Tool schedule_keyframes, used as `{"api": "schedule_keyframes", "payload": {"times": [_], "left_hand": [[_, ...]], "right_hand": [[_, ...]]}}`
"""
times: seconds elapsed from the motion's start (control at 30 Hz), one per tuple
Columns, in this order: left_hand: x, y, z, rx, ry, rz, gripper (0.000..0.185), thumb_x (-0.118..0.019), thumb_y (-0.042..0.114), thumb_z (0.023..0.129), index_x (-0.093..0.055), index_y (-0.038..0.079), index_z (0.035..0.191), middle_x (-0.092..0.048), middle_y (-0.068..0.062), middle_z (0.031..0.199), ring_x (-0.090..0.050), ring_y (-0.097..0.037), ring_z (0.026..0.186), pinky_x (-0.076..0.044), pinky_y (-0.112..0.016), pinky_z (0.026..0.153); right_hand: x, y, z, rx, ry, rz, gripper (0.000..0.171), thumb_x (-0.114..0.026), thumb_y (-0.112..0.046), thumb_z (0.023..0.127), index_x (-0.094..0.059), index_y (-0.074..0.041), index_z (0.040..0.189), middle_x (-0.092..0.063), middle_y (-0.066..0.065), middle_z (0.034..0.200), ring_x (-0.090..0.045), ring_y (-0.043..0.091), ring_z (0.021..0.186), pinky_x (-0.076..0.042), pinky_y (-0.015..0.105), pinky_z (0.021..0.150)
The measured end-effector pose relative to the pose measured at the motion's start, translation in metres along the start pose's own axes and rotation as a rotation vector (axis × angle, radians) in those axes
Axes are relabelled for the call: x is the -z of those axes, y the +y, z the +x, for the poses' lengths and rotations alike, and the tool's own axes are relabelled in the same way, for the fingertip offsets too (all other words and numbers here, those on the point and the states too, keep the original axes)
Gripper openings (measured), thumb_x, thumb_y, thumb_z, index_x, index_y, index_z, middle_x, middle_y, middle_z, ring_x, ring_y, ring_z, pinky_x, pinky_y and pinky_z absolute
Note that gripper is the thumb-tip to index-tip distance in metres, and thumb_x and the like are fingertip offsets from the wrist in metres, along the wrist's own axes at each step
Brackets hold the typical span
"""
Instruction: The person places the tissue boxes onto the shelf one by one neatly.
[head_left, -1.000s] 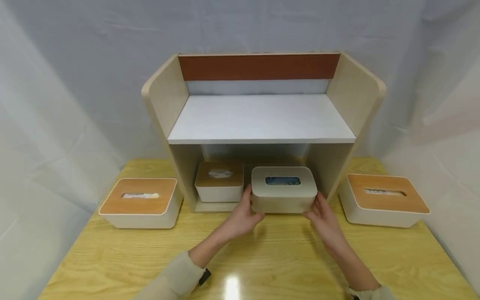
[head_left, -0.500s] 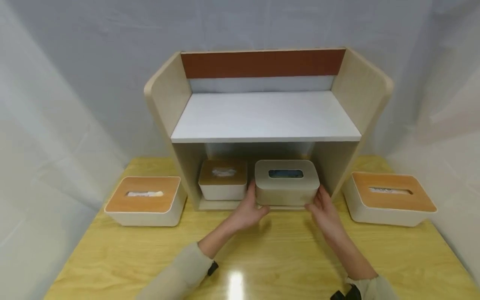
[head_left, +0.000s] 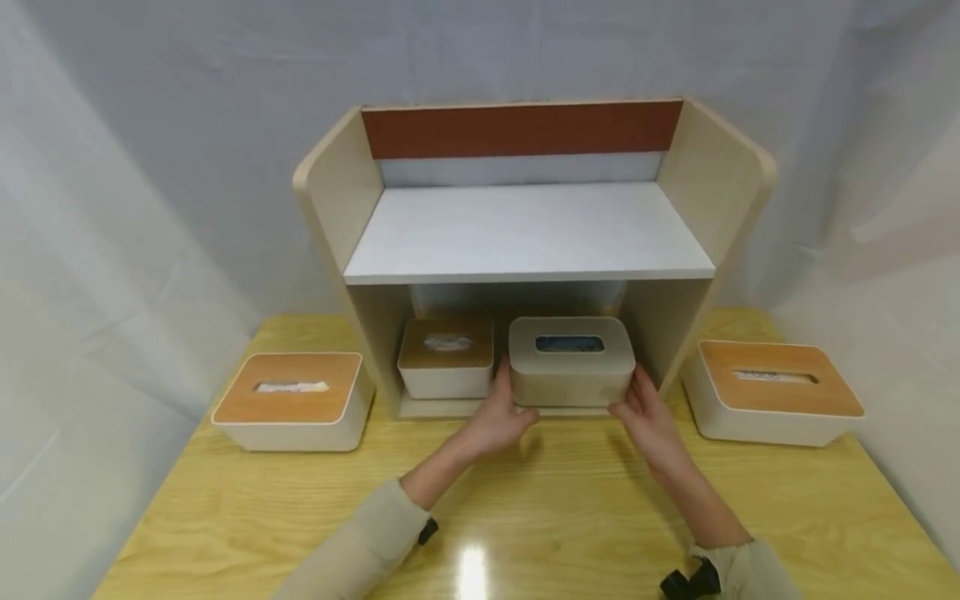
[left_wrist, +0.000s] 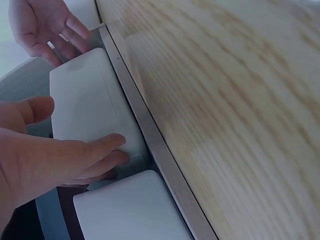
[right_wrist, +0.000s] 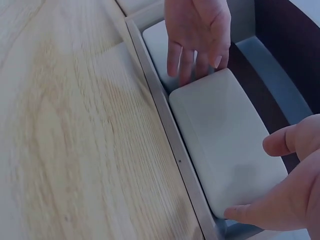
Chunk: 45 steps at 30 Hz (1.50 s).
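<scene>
A cream tissue box (head_left: 572, 362) with a slot on top sits on the lower level of a small desk shelf (head_left: 528, 242). My left hand (head_left: 498, 421) is at its left side, fingers extended into the gap beside a second tissue box (head_left: 446, 379) with a wood-look lid. At the right end is my right hand (head_left: 648, 421), fingers along that side and thumb low near the front corner. Both wrist views show the cream box (right_wrist: 225, 135) between the hands, with fingers fairly straight and thumbs off its front. Contact at the fingertips is partly hidden.
Outside the shelf, a wood-lidded tissue box (head_left: 292, 400) stands on the table (head_left: 525, 517) at the left. Another wood-lidded tissue box (head_left: 776, 392) stands at the right. Vertical side panels and the white upper board (head_left: 528, 233) bound the lower opening.
Between both hands, the cream tissue box has moved back into the shelf's lower level, beside the smaller box. Over the last half second it has barely moved.
</scene>
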<state>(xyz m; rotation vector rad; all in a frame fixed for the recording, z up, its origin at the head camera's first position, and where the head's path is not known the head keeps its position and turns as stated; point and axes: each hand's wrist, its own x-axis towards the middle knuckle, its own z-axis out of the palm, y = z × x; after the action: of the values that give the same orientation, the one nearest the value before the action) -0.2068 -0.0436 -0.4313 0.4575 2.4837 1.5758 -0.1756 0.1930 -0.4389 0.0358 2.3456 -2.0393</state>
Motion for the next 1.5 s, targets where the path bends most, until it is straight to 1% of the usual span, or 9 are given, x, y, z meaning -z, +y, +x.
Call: {"api": "schedule_keyframes", "payload": {"times": [0.3,0.53,0.6,0.73,0.8,0.87,1.03,1.27,1.5], "left_hand": [[0.001,0.003,-0.007,-0.008,-0.01,-0.011,0.098,-0.062,0.002,0.085,0.006,-0.006,0.155,-0.004,-0.03,0.161,-0.018,-0.037,0.147,-0.021,-0.047,0.12],[0.002,0.006,-0.007,0.0,-0.023,-0.007,0.095,-0.061,0.003,0.089,0.007,-0.007,0.155,0.0,-0.03,0.161,-0.014,-0.038,0.149,-0.02,-0.047,0.12],[0.002,0.005,-0.007,0.004,-0.034,-0.016,0.094,-0.06,0.004,0.09,0.007,-0.007,0.155,0.0,-0.03,0.161,-0.016,-0.039,0.148,-0.023,-0.048,0.119],[0.004,0.005,-0.01,0.047,-0.07,-0.044,0.094,-0.06,0.006,0.092,0.009,-0.004,0.156,-0.004,-0.032,0.161,-0.023,-0.041,0.146,-0.036,-0.049,0.111],[0.005,0.005,-0.012,0.057,-0.082,-0.077,0.095,-0.06,0.006,0.093,0.01,-0.001,0.156,-0.005,-0.032,0.16,-0.023,-0.042,0.145,-0.04,-0.05,0.108],[0.006,0.006,-0.015,0.061,-0.089,-0.111,0.096,-0.06,0.006,0.092,0.01,0.001,0.157,-0.005,-0.031,0.161,-0.022,-0.042,0.146,-0.038,-0.05,0.11],[0.012,0.01,-0.028,0.052,-0.105,-0.157,0.096,-0.062,0.009,0.092,0.008,0.002,0.158,0.001,-0.025,0.163,-0.018,-0.046,0.146,-0.027,-0.053,0.116],[0.029,0.024,-0.053,0.049,-0.155,-0.116,0.094,-0.061,0.022,0.096,0.008,0.01,0.159,-0.007,-0.027,0.162,-0.022,-0.044,0.146,-0.032,-0.058,0.112],[0.047,0.025,-0.072,0.076,-0.137,-0.107,0.091,-0.06,0.022,0.097,0.004,0.011,0.16,-0.003,-0.023,0.164,-0.019,-0.046,0.146,-0.028,-0.06,0.114]], "right_hand": [[0.002,0.0,-0.008,0.027,-0.014,-0.161,0.082,-0.054,-0.001,0.096,0.002,0.002,0.157,-0.008,0.027,0.161,-0.015,0.041,0.148,-0.018,0.048,0.119],[0.005,-0.001,-0.004,0.024,-0.047,-0.125,0.08,-0.051,-0.002,0.099,0.004,0.004,0.156,-0.007,0.027,0.162,-0.014,0.04,0.149,-0.018,0.048,0.119],[0.007,-0.001,-0.003,0.013,-0.052,-0.119,0.079,-0.05,-0.004,0.099,0.005,0.003,0.156,-0.005,0.026,0.162,-0.013,0.038,0.149,-0.018,0.047,0.119],[0.009,-0.002,-0.004,-0.019,-0.073,-0.133,0.08,-0.05,-0.008,0.101,0.007,0.001,0.157,-0.001,0.024,0.163,-0.011,0.038,0.15,-0.018,0.047,0.119],[0.009,-0.004,-0.005,-0.015,-0.08,-0.129,0.079,-0.05,-0.008,0.101,0.006,0.001,0.157,-0.002,0.024,0.163,-0.01,0.039,0.149,-0.018,0.048,0.119],[0.01,-0.005,-0.006,-0.007,-0.084,-0.124,0.078,-0.049,-0.009,0.102,0.005,0.002,0.157,-0.002,0.025,0.163,-0.011,0.041,0.149,-0.018,0.049,0.119],[0.009,-0.012,-0.01,-0.012,-0.089,-0.113,0.078,-0.049,-0.009,0.102,0.005,0.0,0.157,-0.001,0.023,0.163,-0.01,0.039,0.15,-0.018,0.049,0.119],[-0.001,-0.027,-0.022,0.03,-0.081,-0.175,0.078,-0.054,-0.013,0.1,-0.003,-0.004,0.159,-0.003,0.021,0.164,-0.011,0.039,0.15,-0.019,0.051,0.118],[-0.012,-0.037,-0.034,0.076,-0.146,-0.168,0.078,-0.055,-0.016,0.101,-0.005,-0.009,0.16,-0.006,0.02,0.165,-0.011,0.045,0.148,-0.022,0.058,0.115]]}}
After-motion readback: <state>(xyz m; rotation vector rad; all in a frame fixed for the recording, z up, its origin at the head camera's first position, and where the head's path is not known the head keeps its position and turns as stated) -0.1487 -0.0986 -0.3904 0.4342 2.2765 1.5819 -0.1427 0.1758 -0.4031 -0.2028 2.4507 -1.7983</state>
